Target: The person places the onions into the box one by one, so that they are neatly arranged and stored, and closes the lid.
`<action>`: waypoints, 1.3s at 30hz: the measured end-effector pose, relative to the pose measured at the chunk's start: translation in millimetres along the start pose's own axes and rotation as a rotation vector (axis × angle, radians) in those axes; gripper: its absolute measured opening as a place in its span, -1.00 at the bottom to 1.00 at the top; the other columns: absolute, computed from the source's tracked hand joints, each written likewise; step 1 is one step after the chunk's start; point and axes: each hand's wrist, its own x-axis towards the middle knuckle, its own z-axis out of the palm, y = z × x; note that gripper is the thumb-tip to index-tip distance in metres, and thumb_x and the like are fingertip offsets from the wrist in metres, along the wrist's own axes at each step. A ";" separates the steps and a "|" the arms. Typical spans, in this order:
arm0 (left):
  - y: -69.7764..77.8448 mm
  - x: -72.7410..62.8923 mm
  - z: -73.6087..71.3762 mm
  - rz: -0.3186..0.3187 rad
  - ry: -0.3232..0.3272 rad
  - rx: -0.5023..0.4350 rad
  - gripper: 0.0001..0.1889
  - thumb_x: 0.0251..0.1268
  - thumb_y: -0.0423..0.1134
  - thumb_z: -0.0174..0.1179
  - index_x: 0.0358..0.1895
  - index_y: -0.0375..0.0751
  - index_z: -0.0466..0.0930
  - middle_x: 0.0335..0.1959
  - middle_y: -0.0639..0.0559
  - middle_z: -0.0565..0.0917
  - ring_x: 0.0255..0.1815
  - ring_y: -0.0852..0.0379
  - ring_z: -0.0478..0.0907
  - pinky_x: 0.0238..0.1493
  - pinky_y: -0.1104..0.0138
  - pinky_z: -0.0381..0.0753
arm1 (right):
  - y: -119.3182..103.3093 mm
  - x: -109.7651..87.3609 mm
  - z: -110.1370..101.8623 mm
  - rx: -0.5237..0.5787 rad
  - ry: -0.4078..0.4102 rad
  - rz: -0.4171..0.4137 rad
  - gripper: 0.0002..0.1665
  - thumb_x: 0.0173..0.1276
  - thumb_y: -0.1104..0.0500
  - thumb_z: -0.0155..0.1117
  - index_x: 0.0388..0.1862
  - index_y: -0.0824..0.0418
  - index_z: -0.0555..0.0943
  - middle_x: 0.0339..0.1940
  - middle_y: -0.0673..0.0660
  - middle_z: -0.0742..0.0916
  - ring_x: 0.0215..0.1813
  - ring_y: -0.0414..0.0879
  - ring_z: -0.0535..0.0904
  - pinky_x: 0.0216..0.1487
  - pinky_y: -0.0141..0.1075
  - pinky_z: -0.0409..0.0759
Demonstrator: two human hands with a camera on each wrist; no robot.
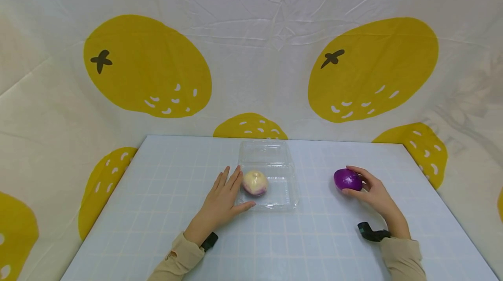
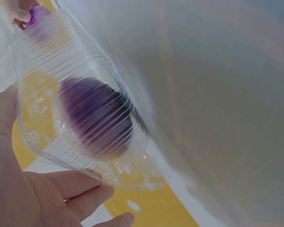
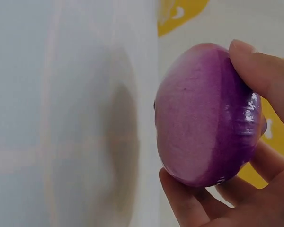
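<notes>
1. Curtained-off work spot, this; home or studio, no telling!
2. Beyond the grip of the right hand [image 1: 377, 194], creased cloth [image 1: 259, 80] printed with yellow fruit [image 1: 377, 71].
3. Below that grip, a pale checked table [image 1: 306, 246].

A pale, off-white cloth [image 1: 259, 71] hangs behind the table [image 1: 314, 241] and down both sides, faintly shiny and creased near the top centre. Large yellow fruit shapes [image 1: 147, 67] cover it, flecked with white dashes [image 1: 175, 101]; the two biggest carry dark, star-like stem marks [image 1: 101, 61]. The tabletop is pale blue-white with a faint grid. The light is soft.
</notes>
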 end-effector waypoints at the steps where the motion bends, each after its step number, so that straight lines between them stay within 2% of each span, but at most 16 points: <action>1: -0.3 -0.1 0.5 -0.003 -0.006 0.001 0.03 0.30 0.47 -0.04 0.52 -0.37 0.13 0.59 -0.16 0.06 0.57 -0.29 -0.07 0.54 -0.03 -0.09 | -1.7 0.8 1.8 0.004 0.000 0.002 -0.12 0.26 0.11 0.48 0.49 0.21 0.30 0.45 0.36 0.36 0.32 0.32 0.36 0.02 -0.68 0.36; 14: 0.1 0.2 0.2 0.000 -0.003 -0.004 0.02 0.29 0.45 0.00 0.52 -0.37 0.14 0.58 -0.17 0.08 0.57 -0.30 -0.06 0.54 -0.03 -0.09 | -17.8 6.7 18.1 -0.004 0.006 -0.015 -0.13 0.26 0.09 0.48 0.49 0.16 0.32 0.45 0.31 0.39 0.34 0.30 0.35 0.06 -0.63 0.36; 22: 0.5 0.5 0.0 -0.009 -0.018 -0.005 0.03 0.29 0.45 0.00 0.52 -0.37 0.12 0.59 -0.16 0.06 0.58 -0.27 -0.10 0.54 -0.03 -0.11 | -26.6 10.2 26.7 -0.035 0.030 -0.048 -0.15 0.27 0.05 0.47 0.48 0.10 0.34 0.43 0.25 0.42 0.33 0.21 0.36 0.09 -0.59 0.37; 27: 0.0 0.4 0.8 -0.008 -0.018 -0.002 0.03 0.29 0.46 -0.02 0.53 -0.36 0.12 0.59 -0.16 0.06 0.58 -0.27 -0.10 0.54 -0.02 -0.12 | -34.6 12.8 32.6 -0.021 0.044 -0.078 -0.16 0.24 0.10 0.50 0.47 0.09 0.36 0.41 0.22 0.44 0.36 0.17 0.34 0.11 -0.66 0.30; 34: -0.7 0.3 1.5 -0.003 -0.010 -0.003 0.03 0.30 0.45 -0.01 0.53 -0.37 0.12 0.59 -0.17 0.05 0.58 -0.28 -0.10 0.54 -0.03 -0.12 | -47.8 14.2 40.2 -0.017 0.060 -0.142 -0.16 0.20 0.17 0.52 0.45 0.09 0.39 0.37 0.19 0.49 0.31 0.11 0.37 0.13 -0.65 0.34; 39: -0.4 0.2 1.2 0.000 -0.004 -0.007 0.02 0.30 0.44 0.00 0.52 -0.37 0.12 0.59 -0.17 0.06 0.58 -0.29 -0.09 0.54 -0.03 -0.11 | -55.7 14.6 45.1 -0.025 0.081 -0.152 -0.18 0.21 0.18 0.52 0.44 0.10 0.40 0.35 0.17 0.51 0.30 0.08 0.38 0.12 -0.64 0.34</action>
